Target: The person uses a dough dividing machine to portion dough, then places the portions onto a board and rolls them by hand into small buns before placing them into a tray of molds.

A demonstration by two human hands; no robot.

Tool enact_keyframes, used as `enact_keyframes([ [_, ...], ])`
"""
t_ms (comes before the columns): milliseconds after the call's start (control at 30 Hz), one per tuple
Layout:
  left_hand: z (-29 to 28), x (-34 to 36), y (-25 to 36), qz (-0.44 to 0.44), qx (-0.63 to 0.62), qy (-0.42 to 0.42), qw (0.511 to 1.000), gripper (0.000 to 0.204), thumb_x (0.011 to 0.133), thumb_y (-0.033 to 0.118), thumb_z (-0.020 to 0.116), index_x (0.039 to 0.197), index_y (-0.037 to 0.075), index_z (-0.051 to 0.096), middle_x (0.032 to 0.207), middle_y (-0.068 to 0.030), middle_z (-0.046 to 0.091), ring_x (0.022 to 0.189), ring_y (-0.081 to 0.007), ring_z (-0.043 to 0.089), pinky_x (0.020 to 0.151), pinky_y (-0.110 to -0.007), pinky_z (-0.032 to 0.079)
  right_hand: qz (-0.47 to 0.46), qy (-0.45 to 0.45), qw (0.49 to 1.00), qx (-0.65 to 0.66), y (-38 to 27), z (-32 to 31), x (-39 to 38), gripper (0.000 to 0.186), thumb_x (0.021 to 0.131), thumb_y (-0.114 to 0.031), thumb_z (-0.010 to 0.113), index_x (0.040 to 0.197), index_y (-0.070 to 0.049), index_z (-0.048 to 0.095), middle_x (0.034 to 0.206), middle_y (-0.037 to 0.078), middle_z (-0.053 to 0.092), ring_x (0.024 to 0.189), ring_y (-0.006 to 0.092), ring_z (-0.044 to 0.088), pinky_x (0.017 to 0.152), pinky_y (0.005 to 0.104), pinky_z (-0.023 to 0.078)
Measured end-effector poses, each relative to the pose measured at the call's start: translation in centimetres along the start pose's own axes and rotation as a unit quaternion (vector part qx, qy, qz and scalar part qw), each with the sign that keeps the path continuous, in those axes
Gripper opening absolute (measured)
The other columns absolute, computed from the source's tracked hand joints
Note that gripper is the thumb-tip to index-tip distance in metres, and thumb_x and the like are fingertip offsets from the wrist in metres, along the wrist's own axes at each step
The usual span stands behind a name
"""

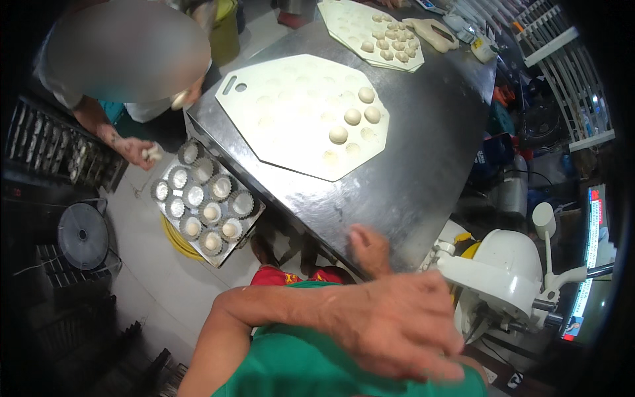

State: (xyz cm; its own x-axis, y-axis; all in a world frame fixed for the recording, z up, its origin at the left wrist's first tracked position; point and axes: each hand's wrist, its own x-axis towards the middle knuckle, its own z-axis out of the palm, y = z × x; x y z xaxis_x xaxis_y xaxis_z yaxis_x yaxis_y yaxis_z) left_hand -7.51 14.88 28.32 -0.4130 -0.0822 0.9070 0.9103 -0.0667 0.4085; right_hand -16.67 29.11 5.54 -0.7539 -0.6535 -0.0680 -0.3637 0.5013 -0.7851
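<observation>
My left hand [403, 327] reaches across my body over my right forearm, its fingers bent and apart with nothing visible in them. Whether it touches that forearm I cannot tell. Beyond it, my right hand [369, 250] hovers by the near edge of the steel table [423, 165]; it is blurred and its fingers are partly hidden. On the table lies a pale board [284, 126] with round hollows and a handle slot. Several dough balls [352, 116] sit in hollows at its right end. No dough is near either of my hands.
At left, a tray [254, 218] holds several fluted metal molds [242, 202], some with dough balls. A co-worker's hand [137, 152] holds pale dough pieces [152, 153] beside it. Another board [344, 26] bears dough balls at the back. A white mixer [503, 264] stands close on my right.
</observation>
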Motion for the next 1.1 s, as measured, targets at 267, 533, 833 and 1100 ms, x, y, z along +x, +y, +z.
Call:
enact_keyframes([
  [267, 5.7, 3.1, -2.5, 0.117, -0.005, 0.040, 0.992, 0.020, 0.094, 0.021, 0.072, 0.113, 0.017, 0.079, 0.114, -0.0040, 0.070, 0.085, -0.0179, 0.064, 0.075, -0.037, 0.042, -0.145, 0.152, 0.969, -0.127, 9.2, -4.7, 3.7, 0.013, 0.090, -0.010, 0.066, 0.100, -0.004, 0.073, 0.089, 0.012, 0.068, 0.080, 0.0299, 0.064, 0.074, 0.0392, 0.052],
  [533, 6.3, 2.3, -1.3, 0.079, 0.048, 0.081, 0.992, 0.017, 0.095, 0.020, 0.072, 0.110, 0.015, 0.079, 0.096, -0.0024, 0.072, 0.081, -0.0155, 0.063, 0.070, -0.034, 0.040, -0.082, 0.138, 0.983, -0.091, 8.8, -3.8, 4.2, 0.015, 0.088, -0.011, 0.066, 0.101, -0.005, 0.072, 0.092, 0.010, 0.069, 0.084, 0.0301, 0.064, 0.079, 0.0422, 0.050],
  [833, 6.5, 2.2, -1.2, 0.038, 0.022, -0.011, 0.999, 0.035, 0.074, 0.030, 0.079, 0.096, 0.014, 0.057, 0.097, -0.0026, 0.058, 0.087, -0.0264, 0.058, 0.080, -0.045, 0.038, -0.134, 0.121, 0.976, -0.118, 9.3, -4.3, 4.3, 0.013, 0.093, -0.011, 0.066, 0.101, -0.003, 0.071, 0.093, 0.011, 0.067, 0.084, 0.0255, 0.063, 0.077, 0.0371, 0.051],
  [1100, 5.6, 1.3, 0.3, 0.019, 0.032, -0.009, 0.999, 0.033, 0.075, 0.029, 0.077, 0.091, 0.014, 0.052, 0.091, -0.0023, 0.054, 0.083, -0.0258, 0.056, 0.079, -0.044, 0.037, -0.105, 0.138, 0.980, -0.103, 9.1, -3.9, 4.7, 0.013, 0.089, -0.010, 0.066, 0.100, -0.004, 0.071, 0.090, 0.010, 0.067, 0.082, 0.0272, 0.062, 0.076, 0.0409, 0.049],
])
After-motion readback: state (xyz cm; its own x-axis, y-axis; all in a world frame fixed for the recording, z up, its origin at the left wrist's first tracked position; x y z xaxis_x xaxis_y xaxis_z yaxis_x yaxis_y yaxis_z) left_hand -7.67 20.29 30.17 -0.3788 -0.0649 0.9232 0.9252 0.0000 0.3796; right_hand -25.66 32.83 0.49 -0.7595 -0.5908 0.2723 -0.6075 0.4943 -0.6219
